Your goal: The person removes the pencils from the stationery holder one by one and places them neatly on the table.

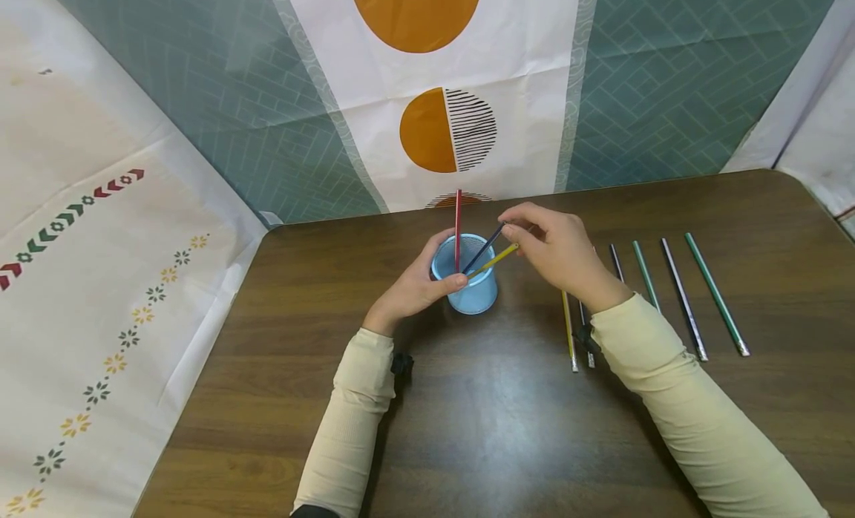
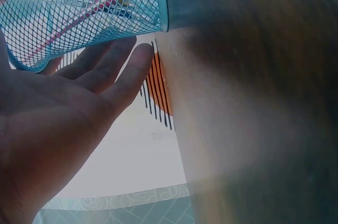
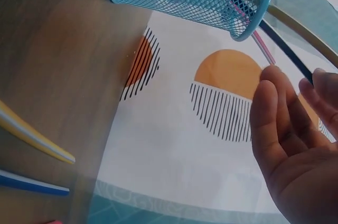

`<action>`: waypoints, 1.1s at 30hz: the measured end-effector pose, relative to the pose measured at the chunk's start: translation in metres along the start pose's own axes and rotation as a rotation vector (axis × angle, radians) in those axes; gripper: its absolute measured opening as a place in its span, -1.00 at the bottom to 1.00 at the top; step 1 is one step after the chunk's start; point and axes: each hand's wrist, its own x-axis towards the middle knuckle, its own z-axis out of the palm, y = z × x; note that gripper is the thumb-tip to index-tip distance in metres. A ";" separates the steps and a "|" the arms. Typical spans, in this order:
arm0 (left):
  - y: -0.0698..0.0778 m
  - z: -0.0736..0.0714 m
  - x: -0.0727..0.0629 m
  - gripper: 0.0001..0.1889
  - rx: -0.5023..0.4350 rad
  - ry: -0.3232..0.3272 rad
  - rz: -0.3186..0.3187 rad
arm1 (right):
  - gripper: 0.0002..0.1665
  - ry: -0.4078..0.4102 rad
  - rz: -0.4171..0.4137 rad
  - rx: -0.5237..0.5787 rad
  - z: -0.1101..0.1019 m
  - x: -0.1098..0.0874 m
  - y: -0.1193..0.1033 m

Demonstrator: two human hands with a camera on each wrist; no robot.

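Head view, from left to right: first the left hand (image 1: pixel 417 284), curled round a light blue mesh cup (image 1: pixel 473 299) on the table (image 1: pixel 267 355), thumb in front and fingers behind. In the cup, a red pencil (image 1: pixel 458 221) standing tall, then a dark blue pencil (image 1: pixel 484 247) and a yellow pencil (image 1: pixel 497 259), both leaning over to the right. Next the right hand (image 1: pixel 561 247), pinching the top end of the dark blue pencil, with the yellow end right by the thumb; cannot tell if touching.

Biggest worry: a tipped cup, from a hard push on the leaning pencils or a loose left hand. Another worry: the yellow pencil flipping out over the rim, from a bump by the right thumb. Farther right, a row of pencils (image 1: pixel 683 300) lying on the table, some partly hidden by the right sleeve (image 1: pixel 695 414). Easy to knock and roll with that sleeve held low.

Under all this, brown wood lines and a shiny patch near the front. Around it, left to right: a white cloth (image 1: pixel 67 332) with little flowers and arrows, then a blue-green cloth (image 1: pixel 668 95) with brick lines and a white middle strip (image 1: pixel 534 110) with orange circles (image 1: pixel 427 132), then more white cloth (image 1: pixel 824 147).
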 end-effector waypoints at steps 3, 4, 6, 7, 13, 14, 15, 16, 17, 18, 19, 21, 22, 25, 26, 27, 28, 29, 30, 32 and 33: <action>0.000 -0.001 0.000 0.17 0.001 -0.002 0.000 | -0.79 0.030 -0.018 0.003 0.000 -0.001 -0.001; 0.000 -0.001 0.000 0.17 0.002 -0.002 0.002 | -0.80 0.034 -0.022 0.002 -0.001 -0.001 -0.002; 0.000 -0.001 0.000 0.17 -0.004 -0.004 0.009 | -0.81 0.043 -0.026 0.003 -0.002 -0.001 -0.002; 0.000 -0.001 0.000 0.18 -0.006 -0.005 0.012 | -0.81 0.049 -0.026 0.006 -0.003 -0.001 -0.002; 0.001 -0.001 0.000 0.20 -0.014 -0.005 0.020 | -0.80 0.108 0.004 0.057 -0.012 -0.002 -0.004; 0.001 -0.001 0.000 0.20 -0.014 -0.005 0.020 | -0.80 0.117 0.007 0.068 -0.013 -0.002 -0.004; 0.001 -0.001 0.000 0.20 -0.016 -0.005 0.020 | -0.80 0.124 0.011 0.074 -0.014 -0.002 -0.004; 0.001 -0.001 0.000 0.20 -0.016 -0.004 0.019 | -0.80 0.129 0.015 0.079 -0.016 -0.002 -0.004; 0.001 -0.001 0.000 0.20 -0.017 -0.005 0.020 | -0.80 0.135 0.014 0.081 -0.017 -0.002 -0.004; 0.001 -0.001 0.000 0.21 -0.016 -0.004 0.019 | -0.80 0.140 0.011 0.086 -0.018 -0.002 -0.003; 0.001 -0.001 0.000 0.22 -0.015 -0.004 0.018 | -0.80 0.146 0.010 0.089 -0.019 -0.002 -0.003; 0.001 -0.001 0.000 0.24 -0.007 -0.004 0.016 | -0.80 0.153 0.012 0.095 -0.021 -0.002 -0.002; 0.001 -0.001 0.000 0.26 -0.002 -0.003 0.014 | -0.80 0.157 0.011 0.099 -0.023 -0.002 -0.002; 0.001 -0.001 -0.001 0.27 0.006 -0.002 0.008 | -0.79 0.168 0.013 0.112 -0.026 -0.002 -0.002; 0.001 -0.001 -0.001 0.27 0.008 -0.001 0.005 | -0.79 0.171 0.015 0.117 -0.027 -0.002 -0.002; 0.001 -0.001 -0.001 0.27 0.008 -0.001 0.004 | -0.80 0.173 0.018 0.118 -0.028 -0.002 -0.002; 0.001 -0.001 -0.001 0.27 0.006 0.000 0.005 | -0.80 0.177 0.020 0.121 -0.029 -0.002 -0.002; 0.001 -0.001 -0.001 0.26 0.000 -0.001 0.009 | -0.79 0.178 0.022 0.122 -0.030 -0.002 -0.002; 0.000 -0.001 -0.001 0.25 -0.004 -0.002 0.013 | -0.79 0.181 0.022 0.124 -0.031 -0.002 -0.003; -0.001 -0.001 -0.001 0.23 -0.017 -0.006 0.023 | -0.79 0.185 0.022 0.126 -0.034 -0.003 -0.003; -0.001 -0.001 0.000 0.22 -0.021 -0.007 0.029 | -0.79 0.188 0.018 0.125 -0.036 -0.003 -0.003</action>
